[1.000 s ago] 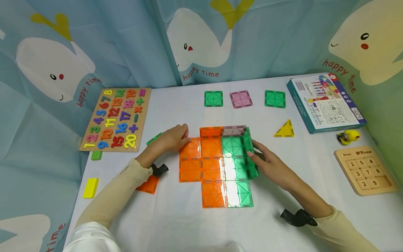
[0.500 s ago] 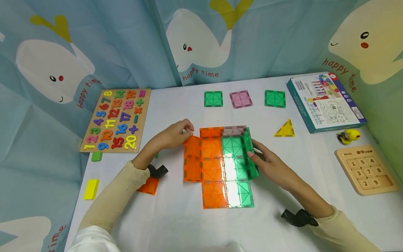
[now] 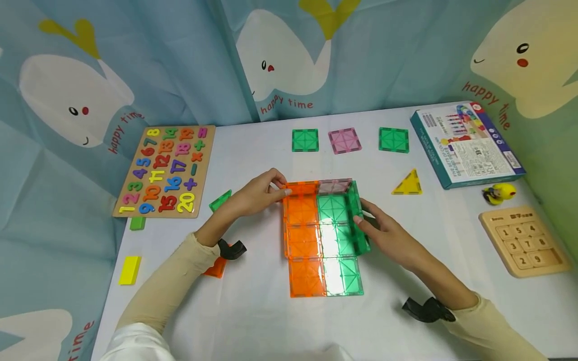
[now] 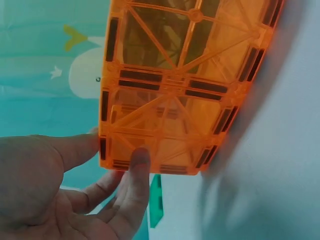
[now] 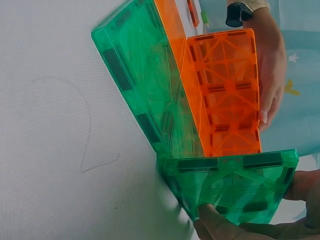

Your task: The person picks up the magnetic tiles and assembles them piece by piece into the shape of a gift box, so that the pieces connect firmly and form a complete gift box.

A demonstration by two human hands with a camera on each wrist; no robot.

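While it lay flat a second ago, the two-tile orange panel (image 4: 172, 82) now stands about upright along the left edge of the tile base (image 3: 303, 240) on the table (image 3: 253, 321), its far corner pinched by the left grip (image 3: 256, 193). With the right grip (image 3: 390, 238) holding the green right wall (image 3: 361, 236), and the orange-and-purple back wall (image 3: 303, 188) up, only the near tiles (image 3: 307, 280) lie unraised.

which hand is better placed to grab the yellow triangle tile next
Probably the right hand: the yellow triangular tile lies just beyond it, while the left hand is across the tile structure. It would first have to release the green wall.
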